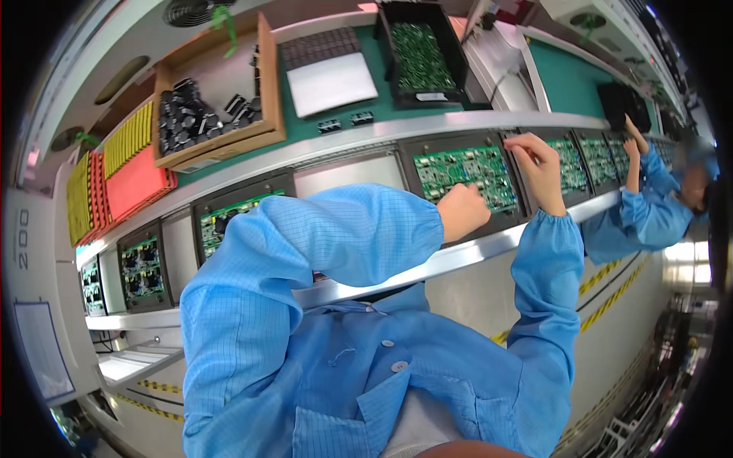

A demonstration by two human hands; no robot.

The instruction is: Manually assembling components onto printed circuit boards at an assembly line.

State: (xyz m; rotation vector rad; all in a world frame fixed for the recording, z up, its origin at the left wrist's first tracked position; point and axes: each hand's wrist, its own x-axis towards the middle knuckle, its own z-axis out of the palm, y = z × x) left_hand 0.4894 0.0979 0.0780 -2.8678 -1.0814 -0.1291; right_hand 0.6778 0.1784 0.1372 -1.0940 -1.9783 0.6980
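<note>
A green circuit board [450, 169] sits in a dark carrier frame [411, 183] on the line in front of me. My left hand [462, 212] rests over the board's near edge with its fingers curled closed; what they hold, if anything, is hidden. Raised beside the frame's right side, my right hand [539, 169] has its fingers drawn together near the far right corner. Anything between those fingertips is too small to make out. On the ledge beyond the board lie two small black components [329, 126].
Beyond the line stand a brown box [271, 91] of black components, a white sheet [332, 84] and a black bin [388, 65] of green boards. Red trays [137, 187] are stacked left. More framed boards [143, 267] line the metal rail [489, 246]. A co-worker [649, 206] works at right.
</note>
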